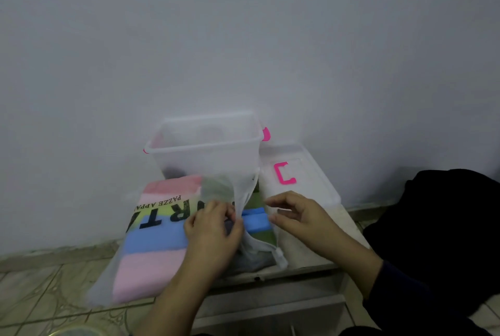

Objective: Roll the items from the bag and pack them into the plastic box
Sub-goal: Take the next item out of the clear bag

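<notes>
Clear plastic box (208, 146) (pink latches) upright behind striped bag (157, 227)

Light is dim, flat and bluish, with no clear source and only faint shadows. The whole frame is soft. Around the plastic box (205, 146) detail blurs, its clear walls hazy against the grey wall (243, 24) behind it. Below the box, floor lines bow near the frame's edges.

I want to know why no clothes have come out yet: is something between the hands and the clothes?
Yes. The thin white bag still wraps the striped clothes. The left hand pinches its film at the mouth; the right hand hovers beside it. The plastic box behind stands open, lid off.
</notes>
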